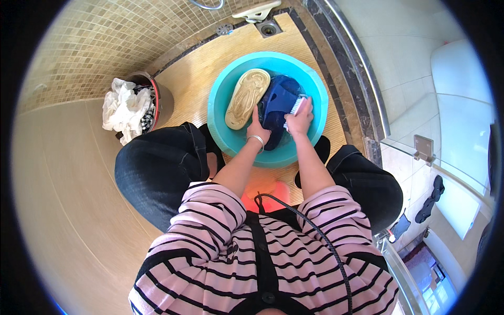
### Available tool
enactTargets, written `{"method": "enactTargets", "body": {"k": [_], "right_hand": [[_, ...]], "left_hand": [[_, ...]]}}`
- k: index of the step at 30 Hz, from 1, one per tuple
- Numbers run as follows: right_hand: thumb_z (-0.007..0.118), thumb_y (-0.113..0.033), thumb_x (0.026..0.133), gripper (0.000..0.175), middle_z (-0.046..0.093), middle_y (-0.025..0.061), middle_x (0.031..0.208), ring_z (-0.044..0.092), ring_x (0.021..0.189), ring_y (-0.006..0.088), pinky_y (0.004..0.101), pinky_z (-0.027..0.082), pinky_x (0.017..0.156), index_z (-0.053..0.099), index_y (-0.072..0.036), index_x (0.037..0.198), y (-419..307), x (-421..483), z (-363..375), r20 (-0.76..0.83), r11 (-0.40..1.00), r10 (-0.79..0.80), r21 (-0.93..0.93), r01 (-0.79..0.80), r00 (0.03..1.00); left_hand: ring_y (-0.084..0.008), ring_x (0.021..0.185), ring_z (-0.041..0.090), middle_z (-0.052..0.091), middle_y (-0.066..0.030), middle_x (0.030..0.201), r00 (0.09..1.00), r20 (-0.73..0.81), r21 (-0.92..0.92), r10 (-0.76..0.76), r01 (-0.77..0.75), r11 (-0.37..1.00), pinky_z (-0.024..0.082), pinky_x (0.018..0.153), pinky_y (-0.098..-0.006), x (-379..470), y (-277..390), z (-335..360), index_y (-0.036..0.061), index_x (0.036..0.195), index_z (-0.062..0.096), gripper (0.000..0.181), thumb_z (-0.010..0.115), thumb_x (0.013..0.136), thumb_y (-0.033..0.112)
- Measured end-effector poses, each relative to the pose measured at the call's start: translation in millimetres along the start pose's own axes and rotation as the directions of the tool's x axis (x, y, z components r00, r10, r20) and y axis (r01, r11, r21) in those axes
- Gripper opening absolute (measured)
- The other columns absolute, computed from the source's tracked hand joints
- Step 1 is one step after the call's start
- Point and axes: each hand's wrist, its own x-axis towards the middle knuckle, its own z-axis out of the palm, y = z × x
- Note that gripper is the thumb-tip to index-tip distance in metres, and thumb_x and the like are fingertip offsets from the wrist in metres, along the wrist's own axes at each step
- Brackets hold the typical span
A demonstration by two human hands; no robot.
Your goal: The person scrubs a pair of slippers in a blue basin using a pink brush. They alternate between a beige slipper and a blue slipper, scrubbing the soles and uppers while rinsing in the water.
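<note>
Between my knees stands a turquoise plastic basin (215, 92) with some water in it. A dark blue slipper (280, 98) lies in the basin, its broad strap with small holes facing up. My left hand (260, 130), with a bracelet at the wrist, grips the near left edge of this slipper. In my right hand (302, 118) is a pink-backed scrub brush (299, 105), its pale bristles turned left against the slipper's right side. A beige slipper (247, 98) rests sole up along the basin's left side, beside my left index finger.
A waste bin (164, 94) overfilled with crumpled white tissue or plastic stands left, near the tiled wall (130, 43). Floor drains (269, 29) lie beyond the basin. A stone curb (346, 63) and a glass panel (456, 165) bound the right side. Dark slippers (430, 201) lie outside.
</note>
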Motion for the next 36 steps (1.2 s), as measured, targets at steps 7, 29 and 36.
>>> {"method": "enactTargets", "body": {"k": [7,29,36], "right_hand": [[0.073,-0.004,0.066,0.112,0.037,0.023,0.145,0.044,0.129,0.0369,0.042,0.04,0.104,0.005,-0.009,0.154,9,-24,-33,0.232,0.879,0.124,0.426,-0.216,0.965],[0.08,-0.015,0.067,0.121,0.039,0.0245,0.142,0.048,0.124,0.035,0.0421,0.042,0.1,-0.006,-0.003,0.152,-6,-70,-64,0.431,0.723,0.004,0.622,-0.3,0.902],[0.078,-0.027,0.074,0.104,0.041,0.0226,0.14,0.05,0.121,0.0329,0.0408,0.042,0.098,0.011,-0.001,0.148,-7,-63,-54,0.3,0.664,0.022,0.709,-0.238,0.954]], "left_hand": [[-0.0299,0.113,0.061,0.061,-0.0183,0.127,0.976,0.211,-0.41,0.05,0.042,0.911,0.047,0.097,-0.0356,4,-9,-9,0.0033,0.134,0.054,0.059,0.064,0.076,0.005],[-0.0314,0.077,0.066,0.064,-0.0115,0.099,0.918,0.385,-0.728,0.094,0.239,0.642,0.052,0.067,-0.057,-73,-7,-63,0.0199,0.122,0.042,0.05,0.066,0.079,0.018],[-0.0279,0.096,0.062,0.06,-0.0065,0.115,0.972,0.236,-0.74,0.025,0.163,0.653,0.051,0.071,-0.0528,-72,-13,-59,0.0266,0.136,0.036,0.069,0.069,0.076,0.024]]}}
